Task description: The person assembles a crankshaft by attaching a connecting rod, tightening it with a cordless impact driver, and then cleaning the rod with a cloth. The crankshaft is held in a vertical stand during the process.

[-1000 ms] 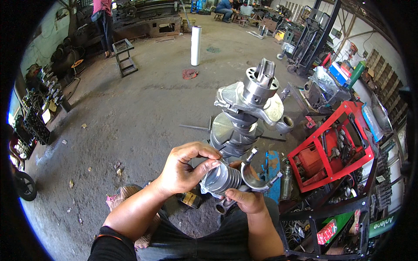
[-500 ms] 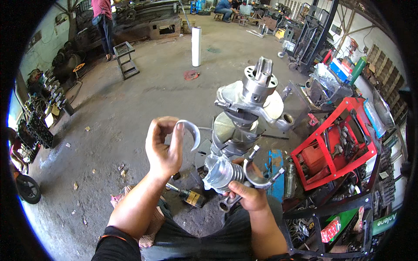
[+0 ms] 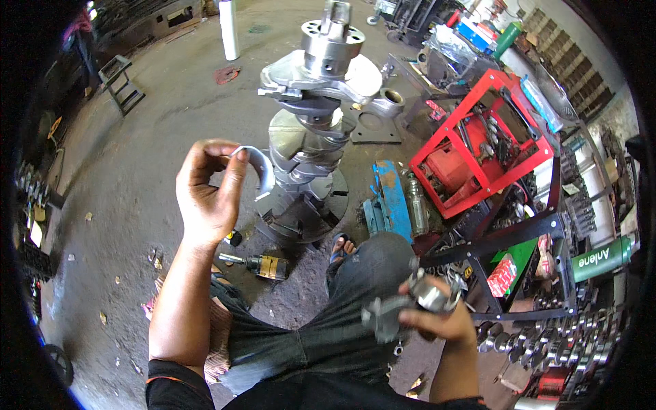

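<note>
Between thumb and fingers, my left hand pinches a thin, curved half bearing shell, held up in front of the crankshaft. The crankshaft stands upright on a round slotted metal base, its bright flange at the top. Low on the right, over my thigh, my right hand is closed round a connecting rod with a piston. Motion smears this part, and my fingers hide some of it. Another rod end juts out from the upper right of the crankshaft.
A power wrench lies on the floor near my left knee. Right of the crankshaft are a blue metal piece, a clear bottle and a red frame stand. Several crankshafts lie at the lower right.
My right hand has carried the connecting rod and piston from beside the crankshaft down to the right. The view has turned right; my left hand still holds the bearing shell.
</note>
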### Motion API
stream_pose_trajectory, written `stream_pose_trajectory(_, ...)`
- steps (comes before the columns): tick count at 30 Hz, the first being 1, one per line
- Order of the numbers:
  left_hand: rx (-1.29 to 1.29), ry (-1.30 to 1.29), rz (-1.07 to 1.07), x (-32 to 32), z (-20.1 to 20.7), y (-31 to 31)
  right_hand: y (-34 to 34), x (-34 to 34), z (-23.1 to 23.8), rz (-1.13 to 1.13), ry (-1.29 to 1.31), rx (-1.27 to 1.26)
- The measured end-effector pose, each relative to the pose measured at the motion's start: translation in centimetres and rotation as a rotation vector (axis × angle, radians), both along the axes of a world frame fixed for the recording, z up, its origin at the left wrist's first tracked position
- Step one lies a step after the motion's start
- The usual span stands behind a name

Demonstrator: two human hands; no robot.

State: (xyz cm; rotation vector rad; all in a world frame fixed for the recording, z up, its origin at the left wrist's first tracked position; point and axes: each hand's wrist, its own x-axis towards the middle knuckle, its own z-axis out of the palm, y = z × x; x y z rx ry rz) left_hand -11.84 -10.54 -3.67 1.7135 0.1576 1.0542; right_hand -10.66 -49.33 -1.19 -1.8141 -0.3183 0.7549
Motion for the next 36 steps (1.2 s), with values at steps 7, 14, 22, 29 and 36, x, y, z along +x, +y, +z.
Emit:
stream_pose_trajectory(7,-0.028,0.094,-0.101,-0.9,-0.2,-0.7,-1.7,-8.9,-7.3,0.117,-0.093,-0.393)
stream_pose_trajectory(14,0.257,0.077,-0.222,-1.5,0.6,-1.3,-0.1,-9.9,-6.5,-0.087,-0.623,-0.385)
stream_pose_trajectory(22,0.138,0.220,-0.311,-1.5,0.2,-0.7,5.4,-1.9,0.1,-0.196,-0.597,0.012)
stream_pose_trajectory(29,-0.426,0.305,-0.399,-1.1,1.5,2.6,17.6,6.2,0.3,0.247,-0.668,0.378)
stream_pose_trajectory(36,-0.612,0.100,-0.562,-2.5,1.6,5.1,21.7,7.4,-5.8,0.163,-0.157,0.536)
